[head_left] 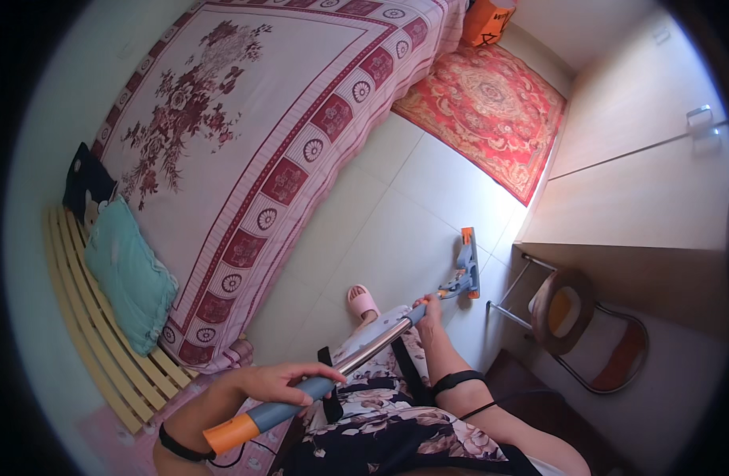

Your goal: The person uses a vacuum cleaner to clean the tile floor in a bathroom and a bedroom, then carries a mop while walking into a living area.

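My left hand [283,383] is wrapped over the upper grey grip of a long mop with a silver metal pole, grey grips and orange ends [374,346], its fingers lying across the top of the shaft just ahead of the bright orange end cap [231,432]. My right hand [430,308] is clamped around the lower grey part of the same mop, close to where the pole meets the grey plastic head with orange ends [469,262]. So the mop runs slantwise in front of my body, cap at the lower left, head up and to the right, over the pale floor tiles [380,226]; whether the head touches them I cannot tell. A black strap [458,381] circles my right forearm, and another black band [183,444] sits by my left wrist

Below the pole is my dark clothing printed with pale flowers [380,436], and beyond it one pink open-toed slipper [363,302] on the tiles. Right of the mop head stands a metal-framed chair with a round brown ring-shaped seat [564,311], near a pale wooden cabinet [626,159]. To the left lies a bed under a white and maroon floral spread [261,103], with a teal cushion [130,270] against the yellowish slatted wooden headboard [102,333]. Farther off, a red and gold patterned rug [495,111] covers part of the floor, an orange bag [486,21] just past it
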The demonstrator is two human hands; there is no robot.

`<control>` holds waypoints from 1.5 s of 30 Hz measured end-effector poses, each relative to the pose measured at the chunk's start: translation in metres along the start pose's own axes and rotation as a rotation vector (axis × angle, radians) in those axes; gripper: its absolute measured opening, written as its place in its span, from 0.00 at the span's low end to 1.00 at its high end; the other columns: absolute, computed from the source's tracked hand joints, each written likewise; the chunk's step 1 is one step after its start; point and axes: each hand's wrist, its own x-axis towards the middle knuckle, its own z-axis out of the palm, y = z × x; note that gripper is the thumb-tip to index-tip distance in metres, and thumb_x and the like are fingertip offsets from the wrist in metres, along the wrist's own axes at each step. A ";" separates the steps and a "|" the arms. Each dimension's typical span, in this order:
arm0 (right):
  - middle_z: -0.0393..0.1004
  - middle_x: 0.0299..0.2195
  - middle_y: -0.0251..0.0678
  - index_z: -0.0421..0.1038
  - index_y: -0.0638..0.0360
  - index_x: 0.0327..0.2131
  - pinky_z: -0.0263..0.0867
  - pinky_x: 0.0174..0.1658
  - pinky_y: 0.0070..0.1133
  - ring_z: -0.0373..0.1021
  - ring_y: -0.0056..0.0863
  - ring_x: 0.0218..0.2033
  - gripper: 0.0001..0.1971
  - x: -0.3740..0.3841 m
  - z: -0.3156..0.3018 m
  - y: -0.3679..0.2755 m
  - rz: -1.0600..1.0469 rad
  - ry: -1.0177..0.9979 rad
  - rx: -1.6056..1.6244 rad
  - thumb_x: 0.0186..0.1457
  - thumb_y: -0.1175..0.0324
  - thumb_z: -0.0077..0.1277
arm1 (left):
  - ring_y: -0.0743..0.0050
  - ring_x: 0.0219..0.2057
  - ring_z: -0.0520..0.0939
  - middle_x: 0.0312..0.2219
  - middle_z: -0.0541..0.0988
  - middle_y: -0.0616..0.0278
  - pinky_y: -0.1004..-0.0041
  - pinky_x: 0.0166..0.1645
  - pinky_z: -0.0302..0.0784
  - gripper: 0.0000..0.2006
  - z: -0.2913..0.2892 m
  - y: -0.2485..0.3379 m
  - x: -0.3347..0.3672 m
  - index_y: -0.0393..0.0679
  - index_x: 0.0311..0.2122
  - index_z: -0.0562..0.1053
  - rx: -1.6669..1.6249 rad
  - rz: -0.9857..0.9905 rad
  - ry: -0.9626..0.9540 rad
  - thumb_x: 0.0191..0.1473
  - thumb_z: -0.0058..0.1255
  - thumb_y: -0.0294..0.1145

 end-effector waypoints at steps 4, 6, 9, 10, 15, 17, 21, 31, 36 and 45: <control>0.59 0.14 0.34 0.56 0.60 0.23 0.62 0.17 0.20 0.59 0.25 0.13 0.04 0.019 0.017 -0.046 -0.068 -0.019 0.118 0.46 0.72 0.40 | 0.71 0.31 0.76 0.38 0.61 0.55 0.77 0.31 0.75 0.33 -0.025 0.046 0.025 0.45 0.56 0.46 -0.034 0.022 0.013 0.45 0.45 0.24; 0.59 0.14 0.34 0.56 0.59 0.24 0.62 0.17 0.20 0.58 0.25 0.14 0.05 0.039 0.026 -0.073 -0.117 0.016 0.073 0.46 0.72 0.40 | 0.69 0.31 0.77 0.38 0.61 0.54 0.77 0.29 0.76 0.36 -0.042 0.067 0.048 0.45 0.57 0.42 0.027 -0.033 0.055 0.44 0.45 0.23; 0.59 0.14 0.34 0.56 0.59 0.24 0.62 0.17 0.20 0.58 0.25 0.14 0.05 0.074 0.030 -0.110 -0.118 0.061 0.043 0.47 0.71 0.39 | 0.72 0.28 0.75 0.37 0.63 0.55 0.76 0.28 0.75 0.35 -0.061 0.092 0.084 0.46 0.57 0.39 0.057 -0.226 0.149 0.47 0.43 0.25; 0.59 0.13 0.34 0.56 0.59 0.24 0.62 0.17 0.21 0.58 0.25 0.13 0.05 0.088 0.036 -0.120 -0.105 0.093 0.046 0.48 0.70 0.39 | 0.74 0.27 0.74 0.36 0.63 0.56 0.76 0.27 0.74 0.35 -0.067 0.101 0.093 0.46 0.57 0.39 0.070 -0.233 0.157 0.47 0.43 0.26; 0.59 0.13 0.34 0.57 0.59 0.23 0.62 0.17 0.23 0.59 0.26 0.13 0.06 0.128 0.086 -0.105 -0.041 0.087 -0.095 0.49 0.69 0.39 | 0.78 0.21 0.70 0.28 0.65 0.61 0.77 0.25 0.68 0.35 -0.086 0.136 0.084 0.49 0.58 0.40 0.237 -0.368 0.278 0.48 0.43 0.27; 0.60 0.13 0.34 0.58 0.59 0.23 0.61 0.17 0.24 0.60 0.27 0.12 0.06 0.117 0.113 -0.071 -0.016 0.070 -0.168 0.49 0.69 0.40 | 0.79 0.22 0.70 0.26 0.66 0.62 0.77 0.26 0.68 0.34 -0.085 0.146 0.053 0.49 0.58 0.42 0.230 -0.384 0.355 0.48 0.43 0.26; 0.61 0.13 0.35 0.60 0.59 0.21 0.61 0.16 0.25 0.61 0.27 0.12 0.05 0.060 0.174 -0.009 0.059 0.061 -0.313 0.48 0.72 0.42 | 0.80 0.23 0.70 0.27 0.67 0.61 0.77 0.27 0.68 0.34 -0.045 0.152 -0.013 0.48 0.58 0.45 0.099 -0.409 0.523 0.47 0.45 0.24; 0.60 0.14 0.34 0.58 0.59 0.25 0.62 0.16 0.23 0.61 0.25 0.13 0.05 -0.025 0.227 -0.015 0.215 -0.145 -0.209 0.45 0.73 0.45 | 0.78 0.19 0.70 0.25 0.70 0.62 0.79 0.22 0.67 0.37 0.033 0.185 -0.039 0.52 0.58 0.48 0.454 -0.291 0.781 0.39 0.42 0.21; 0.61 0.14 0.36 0.58 0.58 0.22 0.63 0.18 0.23 0.62 0.28 0.13 0.07 0.041 0.168 -0.086 0.049 -0.028 -0.148 0.49 0.67 0.39 | 0.72 0.25 0.72 0.27 0.70 0.59 0.74 0.28 0.69 0.35 -0.021 0.197 0.022 0.46 0.57 0.45 0.309 -0.301 0.440 0.46 0.47 0.28; 0.60 0.14 0.36 0.58 0.63 0.23 0.63 0.17 0.25 0.61 0.29 0.13 0.05 0.158 0.187 -0.138 -0.044 0.255 -0.140 0.46 0.74 0.43 | 0.46 0.30 0.73 0.28 0.72 0.45 0.59 0.34 0.67 0.22 -0.121 0.233 0.074 0.42 0.41 0.63 1.252 -0.551 0.785 0.39 0.54 0.32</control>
